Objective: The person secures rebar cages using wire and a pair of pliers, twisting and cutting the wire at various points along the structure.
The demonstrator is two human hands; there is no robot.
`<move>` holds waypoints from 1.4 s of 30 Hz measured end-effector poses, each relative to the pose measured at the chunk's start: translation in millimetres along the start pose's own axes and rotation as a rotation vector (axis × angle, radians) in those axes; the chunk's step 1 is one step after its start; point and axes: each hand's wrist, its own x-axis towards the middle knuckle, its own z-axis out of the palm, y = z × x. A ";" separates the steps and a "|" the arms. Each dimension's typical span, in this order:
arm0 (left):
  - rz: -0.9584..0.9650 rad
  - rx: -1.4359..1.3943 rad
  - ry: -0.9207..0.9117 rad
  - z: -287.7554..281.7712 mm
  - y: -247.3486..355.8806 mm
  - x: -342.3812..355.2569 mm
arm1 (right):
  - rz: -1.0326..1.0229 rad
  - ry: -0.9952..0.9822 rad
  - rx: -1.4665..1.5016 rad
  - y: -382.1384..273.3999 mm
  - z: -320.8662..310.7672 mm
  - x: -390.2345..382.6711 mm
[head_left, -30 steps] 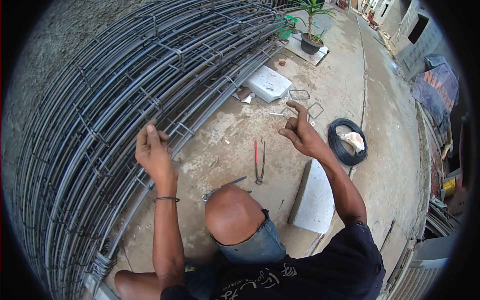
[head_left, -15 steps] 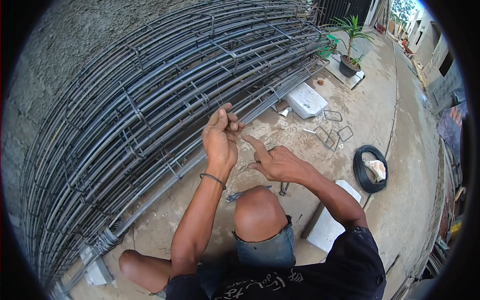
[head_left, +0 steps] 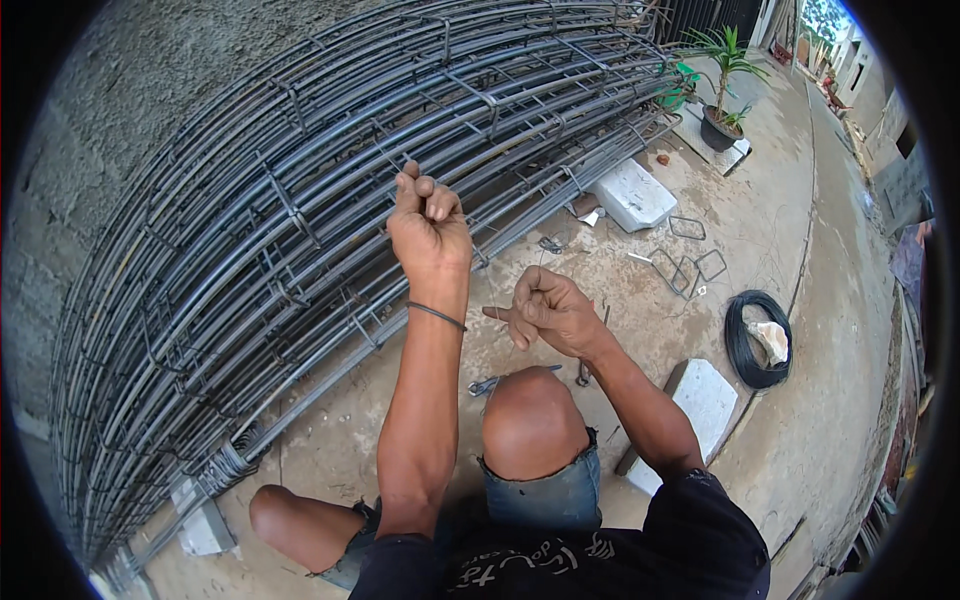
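Observation:
My left hand [head_left: 428,225] is raised before a large bundle of steel rebar cages [head_left: 340,170], its thumb and fingers pinched together. A thin dark wire [head_left: 391,158] appears to run up from its fingertips, against the bars. Lower and to the right, my right hand [head_left: 552,312] hovers above the ground near my knee, fingers curled in with the thumb. Whatever it may pinch is too small to make out. On the ground beside my knee lie a blue-handled hand tool [head_left: 484,386] and a dark pincer-like tool [head_left: 583,374].
Right of me lies a coil of black wire [head_left: 738,342] with a pale stone [head_left: 768,340] in it. Several bent steel stirrups [head_left: 688,272] rest near a white block [head_left: 636,194]. Another white block [head_left: 697,400] is by my right elbow. A potted plant [head_left: 721,130] stands far right.
My hands have drawn apart. The left has moved up and slightly left with the wire; the right, its index finger pointing before, has curled and shifted slightly right. The view has shifted a little.

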 end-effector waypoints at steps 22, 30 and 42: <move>-0.048 -0.231 -0.446 30.3 76.5 34.4 | -0.481 0.335 -1.280 -77.1 1.3 -69.7; 0.032 -0.073 -0.544 50.9 76.4 37.6 | -0.310 0.473 -1.006 -52.7 -3.5 -69.6; 0.837 1.458 0.377 -16.7 53.7 -72.2 | 0.323 0.063 -2.034 -258.8 26.7 -73.4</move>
